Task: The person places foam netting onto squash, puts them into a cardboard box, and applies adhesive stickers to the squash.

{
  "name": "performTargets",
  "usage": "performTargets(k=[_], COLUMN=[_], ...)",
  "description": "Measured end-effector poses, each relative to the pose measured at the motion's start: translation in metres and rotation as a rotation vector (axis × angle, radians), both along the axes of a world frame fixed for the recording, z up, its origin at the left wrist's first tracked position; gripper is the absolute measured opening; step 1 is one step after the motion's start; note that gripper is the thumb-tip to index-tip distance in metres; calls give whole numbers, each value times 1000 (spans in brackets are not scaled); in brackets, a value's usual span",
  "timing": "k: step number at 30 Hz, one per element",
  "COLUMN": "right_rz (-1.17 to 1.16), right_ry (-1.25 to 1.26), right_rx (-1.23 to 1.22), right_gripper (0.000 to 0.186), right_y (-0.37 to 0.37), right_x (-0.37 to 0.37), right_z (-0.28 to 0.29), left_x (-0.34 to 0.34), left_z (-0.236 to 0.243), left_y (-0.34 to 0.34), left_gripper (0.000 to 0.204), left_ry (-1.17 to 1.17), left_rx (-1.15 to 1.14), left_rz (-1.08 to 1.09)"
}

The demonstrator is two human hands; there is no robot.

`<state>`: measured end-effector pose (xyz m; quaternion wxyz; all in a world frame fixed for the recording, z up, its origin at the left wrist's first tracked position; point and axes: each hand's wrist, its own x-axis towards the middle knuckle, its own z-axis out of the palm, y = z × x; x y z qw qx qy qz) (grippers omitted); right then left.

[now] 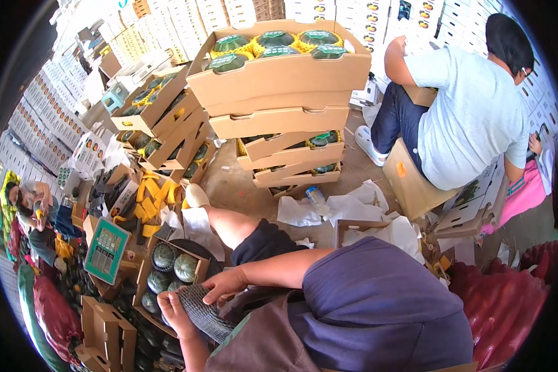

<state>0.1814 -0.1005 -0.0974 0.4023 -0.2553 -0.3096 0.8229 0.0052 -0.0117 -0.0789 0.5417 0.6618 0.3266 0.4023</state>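
In front of my torso, both hands work on a dark grey ribbed foam net sleeve (206, 315). My left hand (178, 313) has its fingers closed at the sleeve's far end. Across its upper side lies my right hand (227, 284), fingers bent over the edge. Whether a squash is inside the sleeve is hidden from me. Just beyond my hands, an open cardboard box (200, 271) holds several dark green squashes (185, 268), at least one wrapped in dark netting. A brown apron (260, 341) covers my lap.
Stacked cartons (279, 84) of squashes stand ahead. Yellow foam nets (147, 204) lie behind a tilted green keypad panel (107, 251). At the right a co-worker (471, 111) sits on a carton. Red net sacks (499, 304) fill the lower right; white paper (297, 212) litters the floor.
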Motion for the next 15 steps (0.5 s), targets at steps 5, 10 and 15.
performTargets(k=[5,10,15], right_rz=[-506,-406,-616], right_ry=[180,411,-1109], right_rx=[160,53,905], right_gripper=[25,23,31], right_y=[22,19,14], right_x=[16,20,17], right_z=[20,19,21], left_x=[3,3,-13], left_z=[6,31,3], left_y=[-3,-31,1], left_gripper=[32,58,20], left_ry=[-333,-83,339], left_rx=[-559,-727,-181], left_rz=[-331,-526,164])
